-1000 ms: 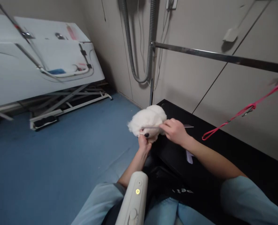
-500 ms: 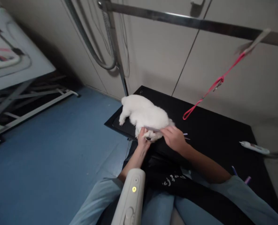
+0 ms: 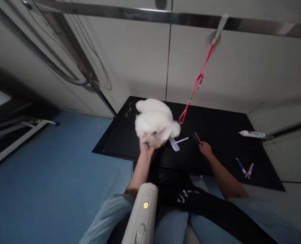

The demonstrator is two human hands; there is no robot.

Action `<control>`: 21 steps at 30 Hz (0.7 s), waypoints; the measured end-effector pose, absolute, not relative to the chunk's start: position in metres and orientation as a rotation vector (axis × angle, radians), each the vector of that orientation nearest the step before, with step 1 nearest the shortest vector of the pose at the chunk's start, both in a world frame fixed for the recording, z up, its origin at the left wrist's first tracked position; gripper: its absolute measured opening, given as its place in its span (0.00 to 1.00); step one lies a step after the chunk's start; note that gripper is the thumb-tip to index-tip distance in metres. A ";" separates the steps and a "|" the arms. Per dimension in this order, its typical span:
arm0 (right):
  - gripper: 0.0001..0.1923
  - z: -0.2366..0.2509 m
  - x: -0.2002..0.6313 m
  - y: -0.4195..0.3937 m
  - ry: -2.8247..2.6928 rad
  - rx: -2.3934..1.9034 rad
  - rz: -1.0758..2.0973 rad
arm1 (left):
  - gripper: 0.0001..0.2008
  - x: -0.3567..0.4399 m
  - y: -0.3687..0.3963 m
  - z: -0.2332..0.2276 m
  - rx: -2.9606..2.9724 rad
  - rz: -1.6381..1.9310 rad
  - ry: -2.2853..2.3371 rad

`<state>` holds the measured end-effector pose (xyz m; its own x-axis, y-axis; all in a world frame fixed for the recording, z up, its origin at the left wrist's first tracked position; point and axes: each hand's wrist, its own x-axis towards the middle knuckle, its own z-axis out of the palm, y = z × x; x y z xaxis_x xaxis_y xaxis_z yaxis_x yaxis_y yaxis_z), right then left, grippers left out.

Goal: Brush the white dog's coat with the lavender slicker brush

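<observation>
Two hands at work over a black desk (image 3: pixel 216 125). Left hand (image 3: pixel 145 147): raised from below, forearm running up from the light-blue sleeve, fingers closed under the muzzle of a small white dog (image 3: pixel 154 122); the dog's body lies directly beyond this hand, long axis running away from the person toward the wall, head nearest the hand. Contact looks firm, though motion blur hides the exact finger placement. Just right of the left hand, and between the two hands, a lavender comb (image 3: pixel 176 143) lies flat on the desk, apart from both, handle pointing right toward the other hand. Right hand (image 3: pixel 205 149): arm stretched forward, wrist low on the desk, fingers narrowed on the near end of a dark brush with a pink edge (image 3: pixel 197 138); the brush extends up and to the left from the fingertips. Whether it is fully gripped or only pinched cannot be told. Above the right hand a pink leash (image 3: pixel 195 86) hangs loose from the overhead bar (image 3: pixel 140 15), its loop ending beside the dog. Further right of that hand: purple-handled clippers (image 3: pixel 244 168) and a white tube (image 3: pixel 252 134), well apart from it. White dryer (image 3: pixel 141 217) sits at the person's lap.
</observation>
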<state>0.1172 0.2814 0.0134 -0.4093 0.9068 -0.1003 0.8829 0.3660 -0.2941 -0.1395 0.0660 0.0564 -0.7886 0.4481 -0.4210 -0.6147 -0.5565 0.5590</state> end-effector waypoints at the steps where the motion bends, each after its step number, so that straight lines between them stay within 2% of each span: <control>1: 0.19 0.007 0.117 0.276 -2.529 -1.666 0.416 | 0.08 -0.150 0.069 0.066 -0.315 2.349 0.895; 4: 0.27 -0.003 0.082 0.250 -2.682 -1.499 0.408 | 0.15 -0.177 0.075 0.090 -0.218 2.454 0.768; 7: 0.31 -0.008 0.024 0.218 -2.956 -1.376 0.701 | 0.19 -0.186 0.071 0.099 -0.223 2.494 0.763; 10: 0.29 -0.016 -0.010 0.192 -3.018 -1.457 0.771 | 0.17 -0.177 0.059 0.093 -0.312 2.487 0.795; 14: 0.26 -0.011 -0.009 0.201 -2.894 -1.358 0.846 | 0.10 -0.162 0.047 0.079 -0.330 2.476 0.792; 17: 0.25 0.043 -0.010 0.229 -2.495 -1.348 0.849 | 0.10 -0.154 0.045 0.073 -0.219 2.505 0.763; 21: 0.20 0.164 -0.043 0.228 -2.256 -0.716 0.786 | 0.16 -0.145 0.048 0.070 -0.137 2.525 0.781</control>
